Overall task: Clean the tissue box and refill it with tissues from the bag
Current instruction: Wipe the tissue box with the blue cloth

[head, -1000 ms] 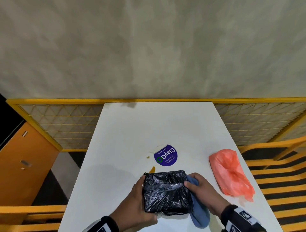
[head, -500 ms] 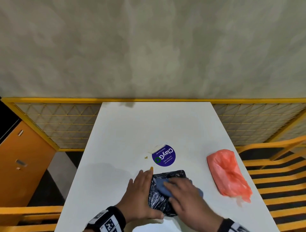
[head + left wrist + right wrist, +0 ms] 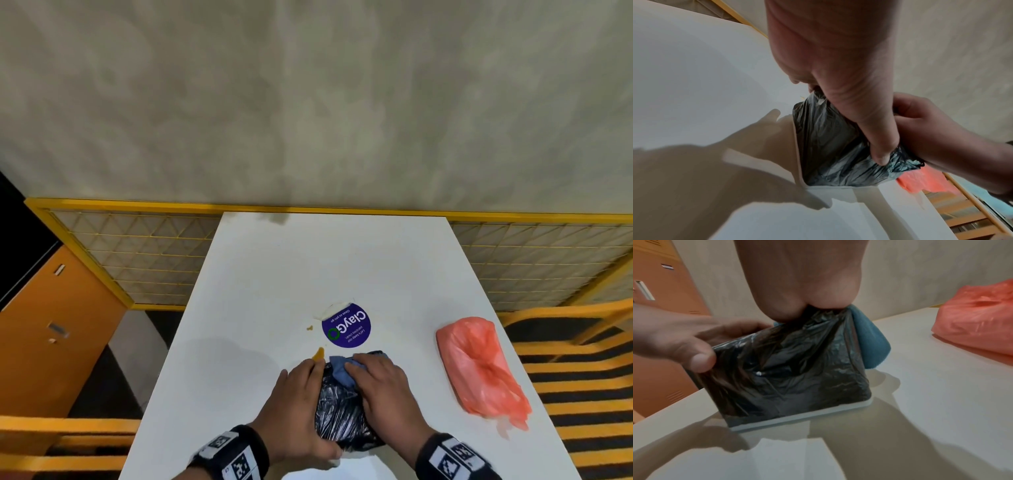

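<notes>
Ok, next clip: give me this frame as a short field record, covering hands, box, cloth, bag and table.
left hand: grips the left side of the box, thumb on its near face
right hand: presses the cloth on the box top
box: wrapped in black plastic, standing on the table
cloth: blue, under the right hand's fingers, hangs down one side of the box
bag: orange-red plastic, lying right of the box, apart from it, untouched
table: white, round purple sticker beyond the box, small orange stains by it

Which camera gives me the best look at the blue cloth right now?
Right wrist: the blue cloth hangs unobstructed beside the black-wrapped box. Head shows only a bit under the right hand. Left wrist doesn't show it.
</notes>
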Demonstrator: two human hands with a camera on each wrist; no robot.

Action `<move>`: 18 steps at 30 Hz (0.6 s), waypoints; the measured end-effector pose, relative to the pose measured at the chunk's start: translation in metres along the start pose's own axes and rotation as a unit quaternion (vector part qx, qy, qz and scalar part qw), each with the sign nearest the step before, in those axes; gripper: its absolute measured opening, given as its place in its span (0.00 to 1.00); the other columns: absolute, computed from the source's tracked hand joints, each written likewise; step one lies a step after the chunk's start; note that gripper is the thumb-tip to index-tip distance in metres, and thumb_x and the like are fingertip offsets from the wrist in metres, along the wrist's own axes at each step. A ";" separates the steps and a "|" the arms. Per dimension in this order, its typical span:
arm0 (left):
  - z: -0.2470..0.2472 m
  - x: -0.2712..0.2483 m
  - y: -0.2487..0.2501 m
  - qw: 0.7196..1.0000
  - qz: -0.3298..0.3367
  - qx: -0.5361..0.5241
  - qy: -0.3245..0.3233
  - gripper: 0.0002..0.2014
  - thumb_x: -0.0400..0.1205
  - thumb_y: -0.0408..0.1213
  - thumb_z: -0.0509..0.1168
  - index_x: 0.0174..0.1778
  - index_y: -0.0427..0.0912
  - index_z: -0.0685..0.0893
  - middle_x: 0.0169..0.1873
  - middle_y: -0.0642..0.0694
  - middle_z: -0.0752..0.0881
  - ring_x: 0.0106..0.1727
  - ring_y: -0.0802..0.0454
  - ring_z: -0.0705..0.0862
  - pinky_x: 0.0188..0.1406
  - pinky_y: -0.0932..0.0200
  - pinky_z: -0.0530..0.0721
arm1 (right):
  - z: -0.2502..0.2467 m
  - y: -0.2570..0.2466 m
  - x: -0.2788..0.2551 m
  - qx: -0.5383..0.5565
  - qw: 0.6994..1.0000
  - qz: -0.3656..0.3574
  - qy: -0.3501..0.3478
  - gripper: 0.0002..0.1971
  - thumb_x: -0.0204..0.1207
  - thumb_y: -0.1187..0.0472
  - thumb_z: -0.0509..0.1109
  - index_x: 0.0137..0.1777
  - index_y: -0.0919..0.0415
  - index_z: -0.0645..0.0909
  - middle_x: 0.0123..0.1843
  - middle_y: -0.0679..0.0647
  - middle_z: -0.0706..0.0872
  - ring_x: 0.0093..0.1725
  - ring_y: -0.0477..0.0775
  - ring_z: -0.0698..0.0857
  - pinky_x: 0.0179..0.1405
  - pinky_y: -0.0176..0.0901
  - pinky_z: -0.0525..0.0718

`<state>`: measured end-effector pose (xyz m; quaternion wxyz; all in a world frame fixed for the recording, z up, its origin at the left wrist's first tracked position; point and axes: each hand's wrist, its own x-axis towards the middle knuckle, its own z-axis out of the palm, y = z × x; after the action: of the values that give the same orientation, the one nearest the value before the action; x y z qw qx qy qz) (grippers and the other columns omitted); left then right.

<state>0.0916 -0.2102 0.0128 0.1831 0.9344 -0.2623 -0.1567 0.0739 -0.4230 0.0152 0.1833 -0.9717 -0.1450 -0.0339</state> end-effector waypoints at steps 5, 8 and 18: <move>-0.002 0.000 -0.001 1.000 -0.016 -0.014 -0.012 0.73 0.56 0.77 0.71 0.91 0.45 0.45 0.83 0.50 0.60 0.81 0.49 0.64 0.84 0.40 0.62 | 0.001 0.017 0.028 0.079 0.990 0.080 0.079 0.21 0.69 0.70 0.66 0.61 0.55 0.85 0.56 0.53 0.87 0.55 0.60 0.83 0.52 0.44 0.80; -0.003 -0.002 -0.001 0.999 -0.025 -0.023 -0.028 0.75 0.56 0.79 0.70 0.91 0.46 0.40 0.85 0.52 0.56 0.84 0.48 0.62 0.85 0.36 0.60 | -0.030 0.029 0.037 0.230 0.951 0.146 0.148 0.16 0.77 0.65 0.64 0.62 0.58 0.84 0.54 0.49 0.84 0.58 0.54 0.82 0.57 0.21 0.70; -0.002 -0.001 0.000 0.999 -0.019 -0.014 -0.035 0.73 0.58 0.77 0.70 0.91 0.43 0.41 0.83 0.50 0.58 0.82 0.47 0.63 0.84 0.40 0.61 | -0.004 0.021 -0.046 -0.015 0.987 -0.159 -0.025 0.23 0.72 0.58 0.69 0.69 0.50 0.78 0.67 0.51 0.83 0.65 0.51 0.81 0.60 0.45 0.82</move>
<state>0.0916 -0.2089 0.0146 0.1839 0.9306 -0.2483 -0.1963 0.0358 -0.4554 0.0064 0.1574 -0.9395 -0.3016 -0.0408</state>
